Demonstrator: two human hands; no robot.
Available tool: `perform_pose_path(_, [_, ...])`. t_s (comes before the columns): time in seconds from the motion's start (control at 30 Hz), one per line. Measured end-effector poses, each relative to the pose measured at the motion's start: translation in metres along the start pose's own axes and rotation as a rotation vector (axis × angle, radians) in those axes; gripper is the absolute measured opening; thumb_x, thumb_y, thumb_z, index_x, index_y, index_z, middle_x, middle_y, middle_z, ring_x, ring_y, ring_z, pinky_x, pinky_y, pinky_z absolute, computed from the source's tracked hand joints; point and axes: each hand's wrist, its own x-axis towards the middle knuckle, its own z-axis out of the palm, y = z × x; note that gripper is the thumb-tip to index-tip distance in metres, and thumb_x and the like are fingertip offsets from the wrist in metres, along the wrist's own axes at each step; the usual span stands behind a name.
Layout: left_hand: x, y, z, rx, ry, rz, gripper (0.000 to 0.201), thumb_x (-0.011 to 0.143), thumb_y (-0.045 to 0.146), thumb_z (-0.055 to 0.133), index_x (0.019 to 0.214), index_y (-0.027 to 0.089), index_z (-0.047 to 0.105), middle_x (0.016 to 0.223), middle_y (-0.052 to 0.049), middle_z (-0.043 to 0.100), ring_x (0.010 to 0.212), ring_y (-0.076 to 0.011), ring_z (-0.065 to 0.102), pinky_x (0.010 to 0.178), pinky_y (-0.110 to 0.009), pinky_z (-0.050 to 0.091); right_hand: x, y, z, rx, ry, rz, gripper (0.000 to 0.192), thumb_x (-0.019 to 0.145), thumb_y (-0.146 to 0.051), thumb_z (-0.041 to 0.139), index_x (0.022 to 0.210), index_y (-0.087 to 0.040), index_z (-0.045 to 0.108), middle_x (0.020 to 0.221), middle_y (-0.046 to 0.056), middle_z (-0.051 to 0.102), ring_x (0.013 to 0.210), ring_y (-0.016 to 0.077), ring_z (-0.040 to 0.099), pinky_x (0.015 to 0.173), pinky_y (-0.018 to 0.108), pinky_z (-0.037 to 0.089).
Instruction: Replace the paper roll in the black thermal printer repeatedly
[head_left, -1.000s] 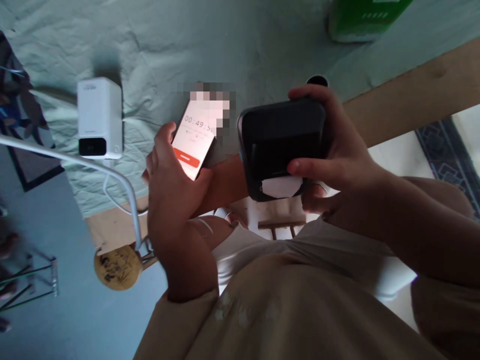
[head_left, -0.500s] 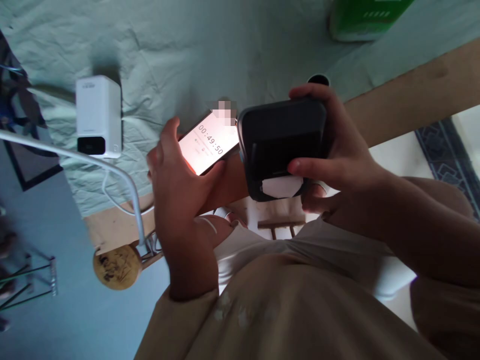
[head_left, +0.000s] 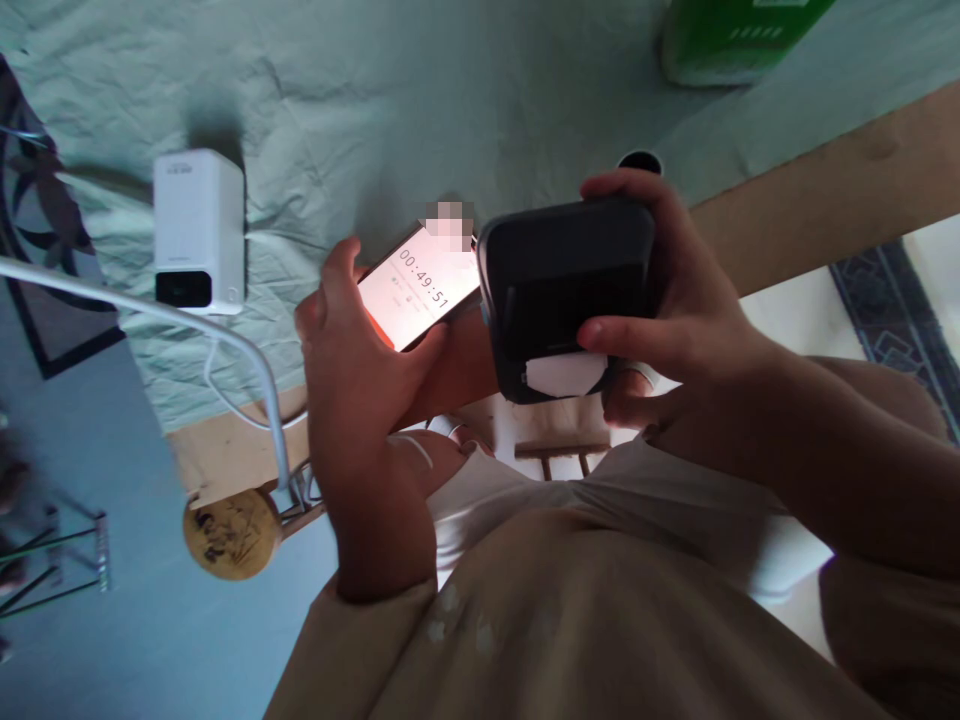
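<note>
A lit phone (head_left: 418, 290) with a running timer on its pale screen is tilted between the thumb and fingers of my left hand (head_left: 356, 345). My right hand (head_left: 679, 310) grips a dark, round-cornered, box-like object (head_left: 566, 270), its thumb lying across the near face. A white patch (head_left: 566, 375) is on the lower part of that face. What kind of object it is, I cannot tell. Its left edge overlaps the phone's right end in view; whether the two touch is unclear. Behind my right fingers shows the dark round top of something (head_left: 641, 162), mostly hidden.
On the green cloth (head_left: 315, 120) stands a white power bank (head_left: 199, 225) at left. A green container (head_left: 746, 40) is at the top right. A thick white cable or tube (head_left: 225, 335) arcs past the wooden table edge (head_left: 832, 180). Below is a round stool (head_left: 231, 535).
The phone's timer has gone from 00:49:50 to 00:49:51. Both hands keep their grips, and the view has shifted very slightly.
</note>
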Motion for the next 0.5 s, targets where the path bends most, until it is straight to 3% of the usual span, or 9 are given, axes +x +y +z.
perform_pose_path(0.07, [0.001,0.000,0.002,0.001,0.004,-0.002,0.120,0.060,0.041,0.096,0.160,0.022,0.034,0.149,-0.015,0.057,0.141,-0.0481,0.049,0.118,-0.072,0.044,0.001,0.000,0.000,-0.019,0.004,0.002,0.074,0.076,-0.052,0.091,0.138,-0.040,0.051,0.126,-0.003,0.067,0.111,0.0174,0.072,0.095,0.034,0.070])
perform_pose_path(0.23, [0.002,-0.007,0.001,-0.083,-0.003,0.049,0.123,0.057,0.044,0.097,0.161,0.031,0.034,0.161,-0.010,0.050,0.149,-0.0499,0.043,0.124,-0.074,0.037,0.002,0.001,-0.002,-0.068,-0.015,-0.050,0.070,0.079,-0.054,0.089,0.138,-0.045,0.052,0.124,-0.004,0.066,0.109,0.0155,0.072,0.091,0.030,0.071])
perform_pose_path(0.43, [-0.010,-0.016,-0.022,-0.092,-0.219,0.115,0.131,0.058,0.034,0.094,0.168,0.038,0.024,0.171,-0.007,0.040,0.160,-0.0490,0.031,0.127,-0.075,0.033,0.000,0.001,-0.002,-0.043,0.006,-0.009,0.074,0.078,-0.052,0.090,0.141,-0.043,0.051,0.129,-0.003,0.066,0.111,0.0161,0.072,0.094,0.030,0.070])
perform_pose_path(0.5, [-0.014,-0.015,-0.027,-0.095,-0.208,0.176,0.123,0.056,0.034,0.094,0.164,0.039,0.035,0.164,-0.005,0.050,0.155,-0.0470,0.040,0.127,-0.072,0.037,0.000,0.001,-0.002,-0.046,0.002,-0.014,0.074,0.078,-0.051,0.090,0.140,-0.043,0.052,0.128,-0.003,0.066,0.111,0.0169,0.072,0.095,0.031,0.070])
